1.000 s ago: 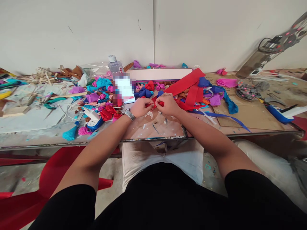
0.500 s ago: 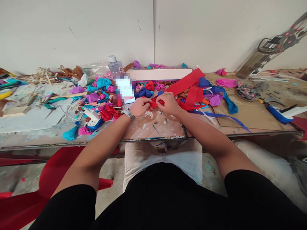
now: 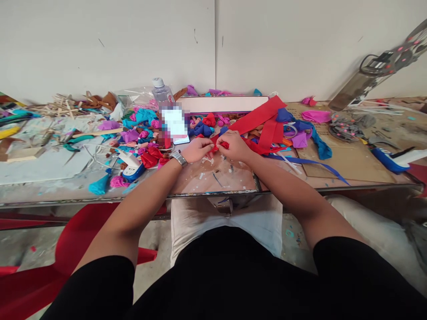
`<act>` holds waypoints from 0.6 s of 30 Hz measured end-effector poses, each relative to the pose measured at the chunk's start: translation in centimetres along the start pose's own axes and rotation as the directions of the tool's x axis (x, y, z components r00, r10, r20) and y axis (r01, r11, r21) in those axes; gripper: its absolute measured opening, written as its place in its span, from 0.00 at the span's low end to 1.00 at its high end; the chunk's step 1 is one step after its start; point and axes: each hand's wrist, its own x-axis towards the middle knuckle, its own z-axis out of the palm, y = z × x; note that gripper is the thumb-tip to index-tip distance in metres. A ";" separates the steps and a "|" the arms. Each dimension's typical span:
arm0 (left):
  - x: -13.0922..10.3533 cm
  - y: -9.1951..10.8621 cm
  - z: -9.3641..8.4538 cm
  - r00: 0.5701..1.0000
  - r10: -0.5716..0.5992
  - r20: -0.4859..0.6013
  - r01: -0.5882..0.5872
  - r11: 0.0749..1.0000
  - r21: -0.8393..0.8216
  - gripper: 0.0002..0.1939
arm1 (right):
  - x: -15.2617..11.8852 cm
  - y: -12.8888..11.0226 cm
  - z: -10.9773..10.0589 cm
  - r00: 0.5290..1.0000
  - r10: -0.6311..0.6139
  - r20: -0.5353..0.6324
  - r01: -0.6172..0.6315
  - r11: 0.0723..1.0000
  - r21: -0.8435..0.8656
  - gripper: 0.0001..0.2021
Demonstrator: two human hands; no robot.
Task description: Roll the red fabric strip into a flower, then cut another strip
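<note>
Over the near part of the table, my left hand [image 3: 199,150] and my right hand [image 3: 233,146] meet fingertip to fingertip. A small bunched piece of red crepe-like strip [image 3: 224,145] sits in the pinched fingers of my right hand. The fingers of my left hand are closed at the strip's left end, partly hiding it. Just beyond my right hand lie wide flat red strips [image 3: 263,116], crossing one another. Blue crumpled pieces [image 3: 201,129] and small rolled rosettes heap up behind my hands. A lit phone [image 3: 174,123] leans among them, left of centre.
A clear bottle [image 3: 162,93] stands behind the phone. Left are a power socket [image 3: 133,171], green-handled pliers [image 3: 78,141] and wood sticks [image 3: 63,106]. Cardboard [image 3: 347,164], a blue ribbon [image 3: 316,163] and a tilted dark bottle [image 3: 352,89] lie right. The table edge [image 3: 213,194] runs before me.
The red strip, earlier drawn out between both hands, now looks shorter and more bunched at my right fingers. My left hand has shifted slightly right, closer to the other hand.
</note>
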 end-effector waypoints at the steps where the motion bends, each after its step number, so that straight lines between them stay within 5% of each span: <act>1: 0.0 0.0 0.0 1.000 -0.007 0.009 0.007 1.000 -0.014 0.14 | 0.0 0.0 0.0 1.000 -0.002 0.005 0.002 1.000 -0.003 0.07; 18: 0.0 -0.4 0.2 0.999 -0.019 -0.031 0.019 1.000 -0.022 0.25 | 0.0 0.4 0.0 1.000 0.011 -0.008 -0.011 1.000 -0.023 0.08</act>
